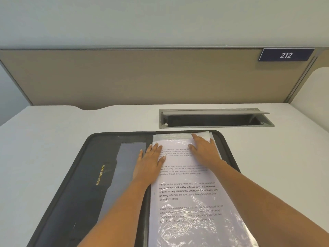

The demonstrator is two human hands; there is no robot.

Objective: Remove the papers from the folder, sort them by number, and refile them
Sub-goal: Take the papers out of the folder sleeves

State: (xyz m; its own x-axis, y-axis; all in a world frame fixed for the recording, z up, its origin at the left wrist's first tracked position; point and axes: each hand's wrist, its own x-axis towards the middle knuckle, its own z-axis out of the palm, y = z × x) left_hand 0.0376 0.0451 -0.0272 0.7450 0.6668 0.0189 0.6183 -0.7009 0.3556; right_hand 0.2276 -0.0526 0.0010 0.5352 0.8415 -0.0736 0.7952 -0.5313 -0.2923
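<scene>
A black zip folder lies open on the white desk. Its left half shows dark pockets with gold lettering. Its right half holds a stack of printed papers in clear plastic sleeves. My left hand rests flat, fingers spread, across the folder's spine and the sleeve's left edge. My right hand lies flat on the upper part of the top sleeve, fingertips near its top edge. Neither hand grips anything. The page numbers are not readable.
A grey cable tray with its lid raised is set into the desk just behind the folder. A tan partition with a blue "212" sign closes off the back.
</scene>
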